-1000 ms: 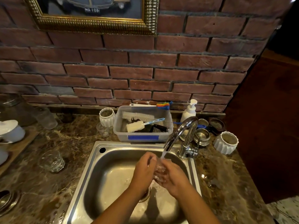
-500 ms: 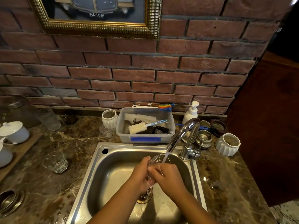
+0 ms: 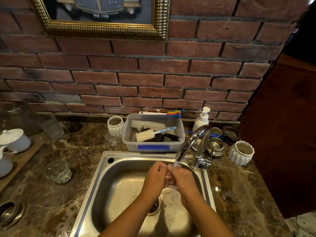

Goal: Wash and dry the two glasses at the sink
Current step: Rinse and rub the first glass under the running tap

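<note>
I see the left hand [image 3: 154,177] and right hand [image 3: 183,178] together over the sink [image 3: 119,185], clasped round 1 clear, wet glass [image 3: 169,179] under the tap [image 3: 191,142] stream. The other glass [image 3: 58,171], faceted, stands upright on the surface [image 3: 68,194], well left.

Along the counter's [image 3: 56,200] back edge: white ribbed pot [image 3: 115,125], plastic tub [image 3: 130,145] of brushes [image 3: 147,124], soap dispenser [image 3: 201,119]. At the left edge: wooden tray [image 3: 25,158] bearing white lidded cups [image 3: 16,140].
</note>
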`<control>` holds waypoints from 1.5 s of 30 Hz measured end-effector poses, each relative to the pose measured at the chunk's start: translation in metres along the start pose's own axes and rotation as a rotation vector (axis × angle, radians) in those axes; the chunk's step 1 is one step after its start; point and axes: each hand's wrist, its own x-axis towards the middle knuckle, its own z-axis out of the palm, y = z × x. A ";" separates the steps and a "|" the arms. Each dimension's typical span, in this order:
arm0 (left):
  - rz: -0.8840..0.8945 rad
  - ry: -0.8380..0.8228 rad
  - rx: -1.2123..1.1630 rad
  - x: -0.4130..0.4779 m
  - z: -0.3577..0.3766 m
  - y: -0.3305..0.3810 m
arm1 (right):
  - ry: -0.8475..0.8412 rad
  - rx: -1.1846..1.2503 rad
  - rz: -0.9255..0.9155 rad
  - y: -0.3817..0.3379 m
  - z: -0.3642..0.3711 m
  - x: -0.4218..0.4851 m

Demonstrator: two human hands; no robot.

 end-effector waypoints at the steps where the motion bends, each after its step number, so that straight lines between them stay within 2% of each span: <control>1: -0.114 -0.012 -0.096 0.000 0.002 0.003 | 0.023 -0.140 -0.115 0.001 0.001 0.000; 5: -0.536 -0.043 -0.500 -0.002 -0.005 0.013 | -0.018 -0.646 -0.549 0.002 0.002 -0.009; 7: -0.668 -0.095 -0.617 -0.003 -0.016 0.017 | -0.044 -1.046 -0.720 -0.001 0.004 -0.016; 8: -0.705 -0.142 -0.671 -0.005 -0.021 0.019 | -0.054 -1.164 -0.781 -0.002 0.006 -0.017; 10: -0.744 -0.195 -0.774 -0.005 -0.027 0.018 | -0.068 -1.177 -0.799 -0.002 0.007 -0.016; 13: -0.702 -0.129 -0.758 -0.007 -0.024 0.013 | -0.095 -0.906 -0.694 0.007 0.007 -0.011; 16: -0.492 0.035 -0.473 -0.001 -0.013 0.005 | -0.085 -0.422 -0.471 0.016 0.013 -0.005; 18: -0.241 0.089 -0.163 0.001 -0.008 0.001 | -0.035 -0.024 -0.174 0.014 0.015 -0.002; 20: 0.066 0.120 0.183 -0.001 -0.009 -0.005 | -0.081 0.379 0.201 0.016 0.013 0.002; 21: 0.206 0.101 0.338 -0.003 -0.010 -0.009 | -0.100 0.517 0.333 0.016 0.011 0.002; 23: 0.372 0.024 0.537 -0.005 -0.009 -0.013 | -0.099 0.594 0.409 0.019 0.008 0.002; 25: 0.342 0.008 0.482 -0.003 -0.009 -0.012 | -0.068 0.524 0.353 0.021 0.008 0.004; 27: 0.170 -0.004 0.278 0.002 -0.006 -0.009 | -0.003 0.361 0.202 0.017 0.008 0.005; 30: -0.241 -0.035 -0.075 0.001 0.000 0.003 | 0.058 -0.071 -0.163 0.011 0.005 0.002; 33: -0.638 -0.101 -0.638 -0.005 -0.008 0.013 | -0.002 -0.628 -0.512 0.018 0.000 0.001; 35: -0.732 -0.142 -0.807 -0.007 -0.015 0.014 | 0.010 -0.915 -0.661 0.022 -0.001 0.002; 36: -0.729 -0.141 -0.818 -0.006 -0.016 0.013 | 0.000 -0.929 -0.679 0.022 -0.002 0.002; 38: -0.681 -0.065 -0.753 -0.003 -0.011 0.009 | -0.044 -0.758 -0.631 0.020 -0.001 0.001; 41: -0.504 0.082 -0.454 0.001 -0.002 0.003 | -0.050 -0.368 -0.436 0.018 0.008 -0.003; 43: -0.221 0.112 -0.185 0.003 -0.003 -0.002 | -0.045 -0.029 -0.141 0.013 0.010 -0.002; 45: 0.076 0.099 0.062 0.002 -0.006 -0.008 | -0.115 0.345 0.195 0.008 0.006 -0.001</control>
